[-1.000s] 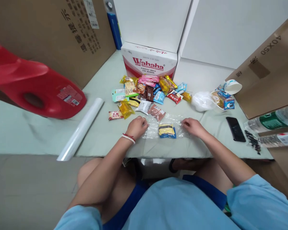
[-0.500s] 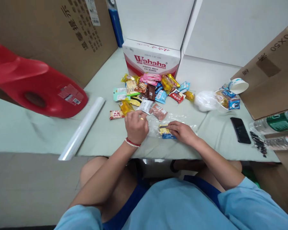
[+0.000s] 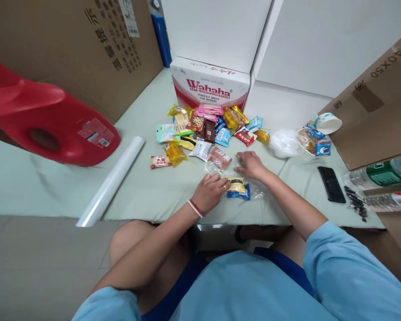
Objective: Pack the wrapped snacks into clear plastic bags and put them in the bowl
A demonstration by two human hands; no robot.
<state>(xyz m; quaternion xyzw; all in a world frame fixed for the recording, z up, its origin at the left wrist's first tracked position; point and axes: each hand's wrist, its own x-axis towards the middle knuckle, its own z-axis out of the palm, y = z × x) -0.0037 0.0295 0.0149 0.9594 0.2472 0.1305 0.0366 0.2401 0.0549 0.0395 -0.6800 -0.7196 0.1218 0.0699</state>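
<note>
A yellow snack packet (image 3: 237,184) lies overlapping a blue snack packet (image 3: 239,193) on a thin clear plastic sheet (image 3: 259,191). My left hand (image 3: 208,192) comes in from the left, fingers bent and closed at the yellow packet's left end. My right hand (image 3: 251,165) is over the sheet's far right part, with thumb and forefinger apart and nothing seen between them. Just left of its fingertips is a reddish-brown snack packet (image 3: 219,158). Behind both hands spreads a heap of wrapped snacks, among them a silver packet (image 3: 201,149) and a red packet (image 3: 245,136).
At the left lie a white roll (image 3: 112,180) and a large red jug (image 3: 70,122). A Wahaba-style "Wahaha" carton (image 3: 210,84) stands behind the snacks. To the right are a white plastic bag (image 3: 284,143), a paper cup (image 3: 328,123), a phone (image 3: 332,184) and plastic bottles (image 3: 387,174).
My right hand has left the yellow packet and moved away from me, its fingers parting. My left hand has come right and nearer me, to the yellow packet's left end.
</note>
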